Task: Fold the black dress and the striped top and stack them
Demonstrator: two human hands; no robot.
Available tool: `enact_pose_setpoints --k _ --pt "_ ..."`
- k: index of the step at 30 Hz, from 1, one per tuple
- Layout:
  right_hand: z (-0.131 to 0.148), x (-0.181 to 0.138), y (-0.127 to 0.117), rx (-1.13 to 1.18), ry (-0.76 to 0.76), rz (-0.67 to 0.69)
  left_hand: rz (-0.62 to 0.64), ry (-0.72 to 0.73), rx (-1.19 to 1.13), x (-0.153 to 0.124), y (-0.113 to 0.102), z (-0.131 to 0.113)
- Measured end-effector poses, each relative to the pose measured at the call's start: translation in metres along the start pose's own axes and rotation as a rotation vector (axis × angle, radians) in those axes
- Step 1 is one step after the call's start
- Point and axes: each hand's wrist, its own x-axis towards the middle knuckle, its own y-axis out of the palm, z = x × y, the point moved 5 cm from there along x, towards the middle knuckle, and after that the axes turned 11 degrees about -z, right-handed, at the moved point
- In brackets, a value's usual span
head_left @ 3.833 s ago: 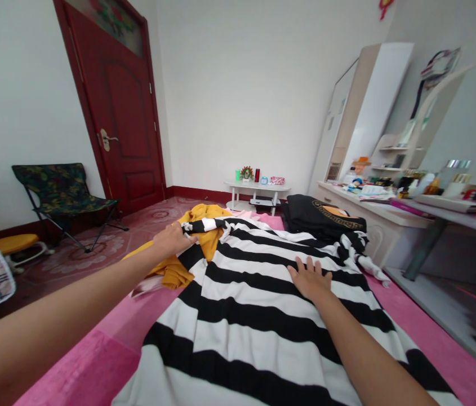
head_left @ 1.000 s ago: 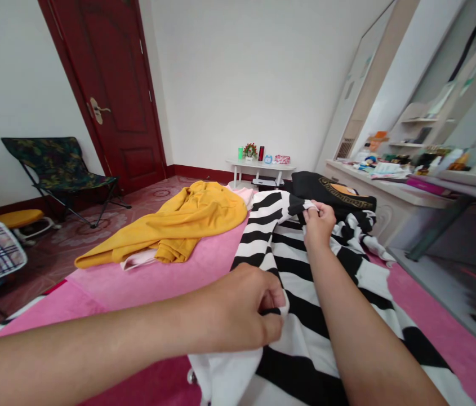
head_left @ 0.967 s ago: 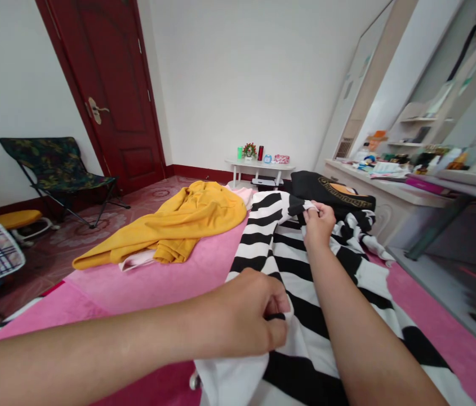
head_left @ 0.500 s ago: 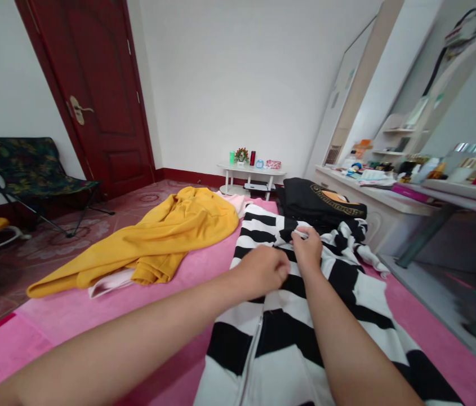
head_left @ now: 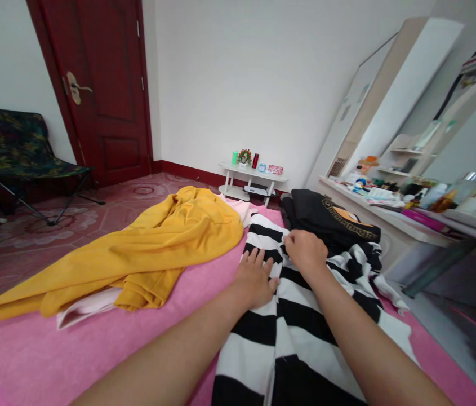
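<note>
A black-and-white striped garment (head_left: 305,338) lies folded lengthwise on the pink bed cover (head_left: 94,349). My left hand (head_left: 254,279) rests flat on its far left part with fingers spread. Just to the right, my right hand (head_left: 305,251) is closed, pinching the fabric near the garment's far edge. A yellow garment (head_left: 145,248) lies crumpled to the left, over a pale pink piece (head_left: 85,304). A black garment with an orange print (head_left: 330,217) lies just beyond my right hand.
A dresser counter (head_left: 390,211) crowded with small items runs along the right, with a mirror above. A small white table (head_left: 254,175) stands by the far wall. A red door (head_left: 106,90) and a folding chair (head_left: 13,152) are at left.
The striped garment went from spread flat to folded lengthwise. My left hand carried its near edge forward, let go and now lies flat on it. My right hand stays pinching the far edge.
</note>
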Motion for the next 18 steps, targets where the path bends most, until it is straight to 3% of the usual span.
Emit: enact_pose_setpoints --k 2,5,11,15,18 --pt "0.02 0.029 0.007 0.159 -0.116 -0.081 -0.009 0.031 -0.033 0.0 -0.003 0.0" --pt "0.04 0.07 0.042 0.43 -0.138 -0.044 0.0 0.064 -0.096 0.0 -0.004 0.0" --pt "0.044 0.113 0.109 0.543 0.057 0.069 0.008 0.137 -0.197 0.001 -0.007 0.003" --pt "0.033 0.119 0.127 0.613 0.196 0.2 0.004 0.143 -0.214 0.0 -0.005 0.004" --pt "0.018 0.126 0.126 0.661 0.317 0.157 -0.012 0.127 -0.225 -0.001 -0.004 0.004"
